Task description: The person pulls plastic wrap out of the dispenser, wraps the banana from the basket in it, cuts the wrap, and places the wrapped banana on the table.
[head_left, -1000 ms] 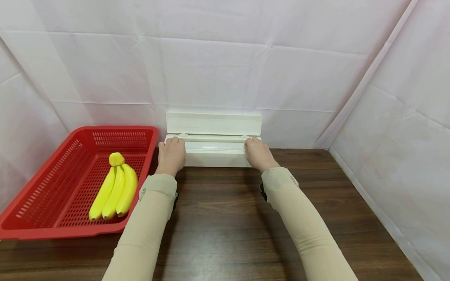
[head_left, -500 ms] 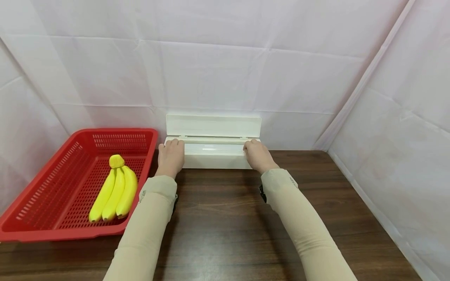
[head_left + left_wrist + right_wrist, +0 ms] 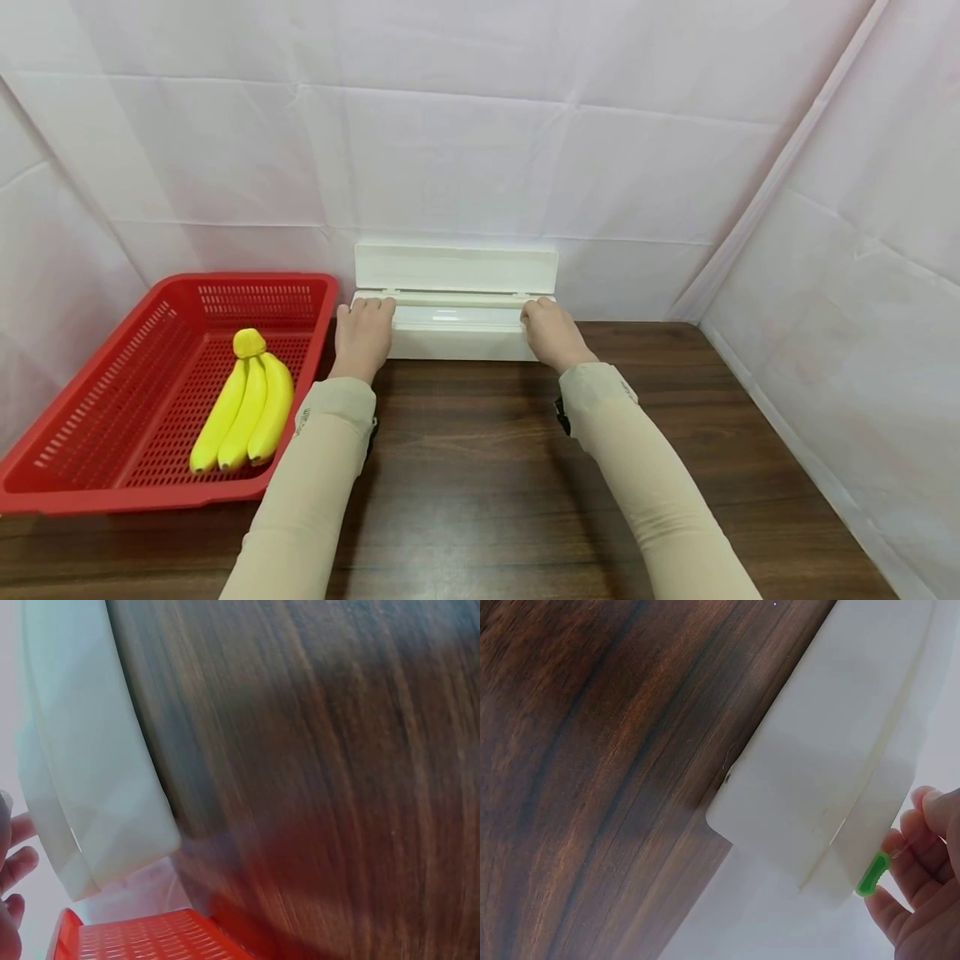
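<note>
A white cling film dispenser (image 3: 461, 343) stands against the back wall, its lid (image 3: 456, 268) raised. Glossy film (image 3: 442, 315) shows in its open top. My left hand (image 3: 363, 337) is at the dispenser's left end, fingers curled over the film's edge; in the left wrist view only the fingertips (image 3: 16, 866) show beside the box. At the other end my right hand (image 3: 553, 333) pinches the film's edge between thumb and fingers. A small green slider (image 3: 872, 874) sits at the dispenser's edge by the right fingers. The film between the fingertips is hard to make out.
A red basket (image 3: 300, 392) stands on the left, holding a bunch of yellow bananas (image 3: 251, 408). It is close to my left forearm. The dark wooden table (image 3: 465, 475) extends in front of the dispenser. White cloth walls (image 3: 450, 167) enclose the back and sides.
Both hands stay at the dispenser's ends, with only slight shifts of the fingers. The view has tilted a little; the basket, bananas and raised lid keep their places.
</note>
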Motion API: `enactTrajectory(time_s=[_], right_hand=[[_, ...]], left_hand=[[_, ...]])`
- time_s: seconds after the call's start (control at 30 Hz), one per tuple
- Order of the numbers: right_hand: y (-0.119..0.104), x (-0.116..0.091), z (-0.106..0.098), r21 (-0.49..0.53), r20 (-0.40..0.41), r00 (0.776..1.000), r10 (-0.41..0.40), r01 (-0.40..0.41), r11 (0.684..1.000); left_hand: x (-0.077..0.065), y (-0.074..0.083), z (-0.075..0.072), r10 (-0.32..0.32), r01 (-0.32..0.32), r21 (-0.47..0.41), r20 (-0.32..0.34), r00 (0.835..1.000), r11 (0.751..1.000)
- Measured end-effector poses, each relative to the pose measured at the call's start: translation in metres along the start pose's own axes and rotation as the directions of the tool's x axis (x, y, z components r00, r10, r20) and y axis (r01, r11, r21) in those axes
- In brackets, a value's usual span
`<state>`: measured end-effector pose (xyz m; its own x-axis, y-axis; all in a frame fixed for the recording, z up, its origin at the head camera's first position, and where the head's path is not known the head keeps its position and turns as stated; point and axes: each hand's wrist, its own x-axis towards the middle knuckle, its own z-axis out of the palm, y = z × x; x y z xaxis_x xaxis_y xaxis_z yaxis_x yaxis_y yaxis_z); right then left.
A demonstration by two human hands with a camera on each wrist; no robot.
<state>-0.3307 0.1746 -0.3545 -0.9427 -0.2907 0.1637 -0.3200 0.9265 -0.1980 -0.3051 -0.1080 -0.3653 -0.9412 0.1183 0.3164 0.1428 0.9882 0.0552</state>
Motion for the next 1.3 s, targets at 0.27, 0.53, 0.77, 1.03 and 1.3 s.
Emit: enactTrajectory(time_s=[0.27, 0.53, 0.77, 1.03, 1.3], right_hand=[[-0.0023, -0.0030, -0.0028, -0.016, -0.016, 1.000, -0.022, 0.022, 1.000], [0.0011, -0.0024, -0.0029, -0.043, -0.009, 1.000, -0.014, 0.014, 0.999], [0.0015, -0.0038, -0.0040, -0.035, -0.026, 1.000, -0.017, 0.016, 0.999], [0.0011, -0.0038, -0.0033, -0.033, -0.039, 0.999, -0.027, 0.026, 0.999], [0.0019, -0.0051, -0.0023, -0.079, -0.063, 0.996, -0.059, 0.054, 0.995]], left_hand=[[-0.0008, -0.0012, -0.0004, 0.002, -0.002, -0.017, -0.041, 0.999, 1.000], [-0.0010, -0.0006, 0.0000, 0.030, -0.030, -0.005, -0.070, 0.997, 1.000], [-0.0011, -0.0006, -0.0011, 0.028, -0.026, 0.021, -0.054, 0.998, 0.999], [-0.0021, -0.0018, -0.0031, 0.013, -0.013, -0.014, -0.004, 1.000, 1.000], [-0.0054, -0.0024, -0.0026, 0.044, -0.042, 0.028, -0.075, 0.996, 0.999]])
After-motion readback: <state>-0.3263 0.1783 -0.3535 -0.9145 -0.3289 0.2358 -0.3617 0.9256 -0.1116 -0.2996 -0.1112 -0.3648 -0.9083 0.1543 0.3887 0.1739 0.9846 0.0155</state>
